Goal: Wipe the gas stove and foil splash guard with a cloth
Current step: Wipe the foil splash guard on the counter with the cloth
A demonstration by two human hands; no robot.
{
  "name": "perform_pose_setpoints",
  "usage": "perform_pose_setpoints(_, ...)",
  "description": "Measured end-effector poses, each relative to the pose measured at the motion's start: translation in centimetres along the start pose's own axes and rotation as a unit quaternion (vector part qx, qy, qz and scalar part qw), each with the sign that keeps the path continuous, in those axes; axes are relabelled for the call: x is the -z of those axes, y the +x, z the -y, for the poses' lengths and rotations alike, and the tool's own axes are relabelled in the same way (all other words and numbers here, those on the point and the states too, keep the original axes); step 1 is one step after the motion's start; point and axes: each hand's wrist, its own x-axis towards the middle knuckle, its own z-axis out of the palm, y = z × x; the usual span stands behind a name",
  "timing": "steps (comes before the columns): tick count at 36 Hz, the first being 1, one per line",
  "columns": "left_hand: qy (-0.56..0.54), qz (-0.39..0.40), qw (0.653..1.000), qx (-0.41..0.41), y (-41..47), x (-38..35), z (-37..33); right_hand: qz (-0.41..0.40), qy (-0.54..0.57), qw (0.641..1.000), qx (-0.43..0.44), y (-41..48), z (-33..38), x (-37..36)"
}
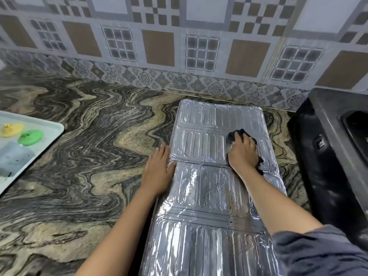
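Stone counter [89, 160]: one foil guard [203, 188]; right hand [243, 154] grips one cloth [232, 136].

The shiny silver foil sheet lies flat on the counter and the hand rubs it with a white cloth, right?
No: the head view shows the crumpled cloth under the right hand is black, not white. The ribbed silver foil splash guard does lie flat on the swirled stone counter.

Left hand [159, 172] flat, palm down; right hand [243, 154] fingers [236, 144] curled over cloth [236, 134] (both arms outstretched).
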Motion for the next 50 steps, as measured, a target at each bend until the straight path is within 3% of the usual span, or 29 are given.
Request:
perform_pose_setpoints(5,0.035,-0.015,0.999,0.000,-1.5,-1.5,-0.1,-0.002,0.024,0.999,-0.039,0.0,2.0,-1.0)
perform_pose_setpoints(8,0.044,-0.024,0.999,0.005,-1.3,-1.8,0.1,0.014,0.031,0.999,-0.009,-0.3,4.1,-1.7)
perform_pose_setpoints(15,0.050,-0.038,0.998,0.013,-1.5,-1.9,-0.2,0.086,0.022,0.982,0.169,-0.2,8.6,-3.2)
perform_pose_setpoints(21,0.053,-0.038,0.998,0.020,-1.7,-1.7,-0.5,0.150,0.003,0.920,0.361,-0.3,8.7,-2.5)
perform_pose_setpoints(26,0.056,-0.035,0.998,0.024,-1.8,-1.8,-0.6,0.216,0.033,0.872,0.438,0.2,6.3,-0.8)
perform_pose_setpoints(29,0.061,-0.027,0.997,0.024,-1.7,-1.8,-0.6,0.245,0.048,0.867,0.431,0.4,4.3,0.0)
perform_pose_setpoints(33,0.070,-0.029,0.997,0.023,-1.7,-1.8,-0.6,0.238,0.073,0.889,0.384,0.2,2.1,0.9)
perform_pose_setpoints(46,0.072,-0.033,0.997,0.017,-1.8,-1.8,-0.6,0.071,0.106,0.967,0.220,-1.7,1.5,-0.7)
perform_pose_setpoints(50,0.062,-0.037,0.997,0.017,-1.8,-1.7,-0.6,0.073,0.082,0.973,0.203,-1.8,2.8,-1.4)
